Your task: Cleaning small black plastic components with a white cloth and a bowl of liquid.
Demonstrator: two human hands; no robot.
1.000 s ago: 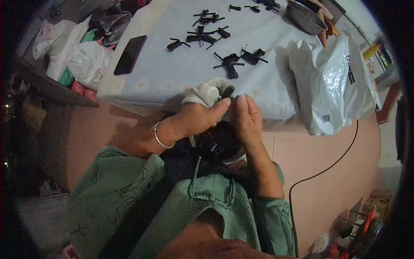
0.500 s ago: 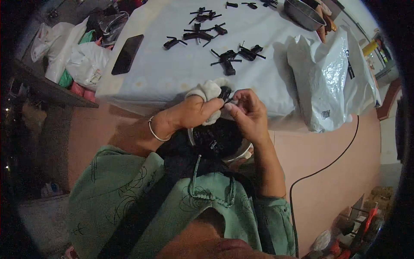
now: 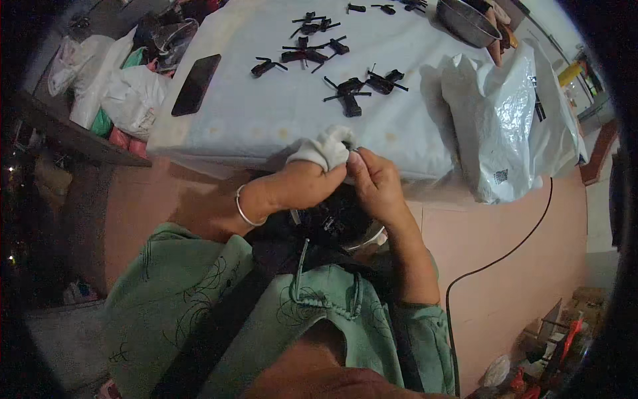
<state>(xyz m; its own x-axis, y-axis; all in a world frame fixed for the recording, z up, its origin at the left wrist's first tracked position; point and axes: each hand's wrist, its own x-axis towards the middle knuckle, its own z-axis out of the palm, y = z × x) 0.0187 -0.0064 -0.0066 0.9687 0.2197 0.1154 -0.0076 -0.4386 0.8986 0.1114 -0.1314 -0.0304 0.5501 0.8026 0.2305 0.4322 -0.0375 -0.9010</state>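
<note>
My left hand (image 3: 306, 183), with whitish cloth (image 3: 327, 150) over its fingers and a bangle at the wrist, is closed around a small black piece (image 3: 348, 142), mostly hidden. Against it, my right hand (image 3: 379, 178) is closed, thumb and fingers pinched together at the piece's near side; what exactly they grip is hidden. Below both hands, on my lap, a container holds a heap of black pieces (image 3: 332, 223), partly covered by my wrists. Beyond the hands, small black bundles (image 3: 349, 90) with thin strips sticking out lie scattered on the table.
A white-covered table (image 3: 252, 133) stands before me. On it are a dark phone (image 3: 197, 84) at left, a metal bowl (image 3: 465, 25) at far right and a white plastic bag (image 3: 495, 126) over the right edge. Bagged goods (image 3: 129, 93) fill a left shelf; a black cable (image 3: 498, 259) crosses the floor.
My right hand has turned and its raised fingers have folded in, closing up to the left hand. The left hand has rolled slightly, so the black piece shows less.
</note>
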